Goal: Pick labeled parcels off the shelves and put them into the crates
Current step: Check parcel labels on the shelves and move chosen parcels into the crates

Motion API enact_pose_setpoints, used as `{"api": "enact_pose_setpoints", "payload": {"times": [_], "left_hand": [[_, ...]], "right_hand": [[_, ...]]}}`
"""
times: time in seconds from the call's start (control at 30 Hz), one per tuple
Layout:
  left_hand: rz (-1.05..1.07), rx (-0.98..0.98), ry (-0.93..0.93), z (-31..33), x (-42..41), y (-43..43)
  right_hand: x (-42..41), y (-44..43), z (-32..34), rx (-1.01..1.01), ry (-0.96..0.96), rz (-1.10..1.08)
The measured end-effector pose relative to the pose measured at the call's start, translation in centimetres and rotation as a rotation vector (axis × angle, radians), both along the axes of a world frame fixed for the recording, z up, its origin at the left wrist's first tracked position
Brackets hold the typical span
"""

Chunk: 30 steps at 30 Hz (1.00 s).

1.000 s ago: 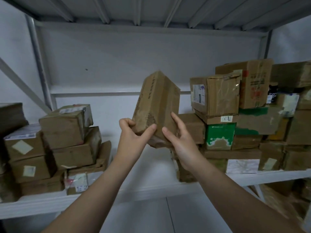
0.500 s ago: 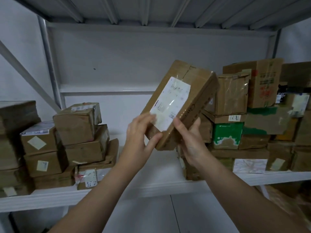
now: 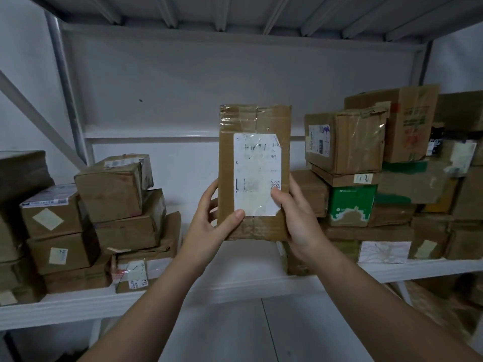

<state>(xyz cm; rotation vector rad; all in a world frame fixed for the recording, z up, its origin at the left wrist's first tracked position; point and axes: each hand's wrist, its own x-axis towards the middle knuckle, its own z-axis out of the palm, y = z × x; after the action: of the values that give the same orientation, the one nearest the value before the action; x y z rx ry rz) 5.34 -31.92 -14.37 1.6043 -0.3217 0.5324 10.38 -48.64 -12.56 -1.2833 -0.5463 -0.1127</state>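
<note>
A flat brown cardboard parcel [image 3: 254, 121] is held upright in front of the shelf, its white shipping label [image 3: 254, 163] facing me. My left hand [image 3: 209, 220] grips its lower left edge, thumb on the front by the label's bottom corner. My right hand [image 3: 295, 215] grips the lower right edge with its thumb pressed on the label. No crate is in view.
A white metal shelf [image 3: 78, 307] carries a stack of taped brown boxes [image 3: 115, 194] on the left and a larger pile on the right, including a green and white box [image 3: 350, 205]. A bare gap lies between the piles. More boxes sit below at the lower right [image 3: 444, 299].
The parcel has been turned from tilted, plain side showing, to upright with its label squarely facing me. Both hands shifted to its lower edges.
</note>
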Motion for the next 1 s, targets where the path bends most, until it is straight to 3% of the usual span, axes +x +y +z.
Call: {"api": "enact_pose_setpoints", "payload": {"times": [0.17,0.27,0.37,0.43,0.6,0.67,0.77,0.9,1.0], "left_hand": [[0.043,-0.015,-0.011,-0.8,0.3,0.1],[0.164,0.022,0.002,-1.8,0.0,0.4],[0.428,0.203,0.062,-3.3,-0.4,1.2],[0.504,0.302,0.107,-4.4,-0.8,1.7],[0.392,0.726,0.074,-7.6,-1.4,3.5],[0.41,0.897,0.06,-8.4,-1.2,4.7],[0.488,0.985,0.072,-8.7,-0.5,6.0],[0.578,1.256,0.11,-9.1,0.8,7.5],[0.661,1.37,0.079,-9.7,1.0,8.2]], "right_hand": [[0.4,0.6,-0.6,-0.055,-0.033,0.008],[0.2,1.4,-2.2,-0.199,-0.057,-0.018],[-0.2,2.9,-5.0,-0.335,0.012,-0.082],[-0.6,3.9,-6.5,-0.271,0.063,-0.093],[-0.3,6.6,-8.4,-0.107,0.245,-0.196],[0.0,7.4,-9.2,-0.178,0.225,-0.224],[0.3,7.7,-10.3,-0.312,0.156,-0.127],[1.4,8.0,-12.9,-0.618,-0.015,-0.135],[1.8,8.6,-14.2,-0.629,-0.039,-0.154]]}}
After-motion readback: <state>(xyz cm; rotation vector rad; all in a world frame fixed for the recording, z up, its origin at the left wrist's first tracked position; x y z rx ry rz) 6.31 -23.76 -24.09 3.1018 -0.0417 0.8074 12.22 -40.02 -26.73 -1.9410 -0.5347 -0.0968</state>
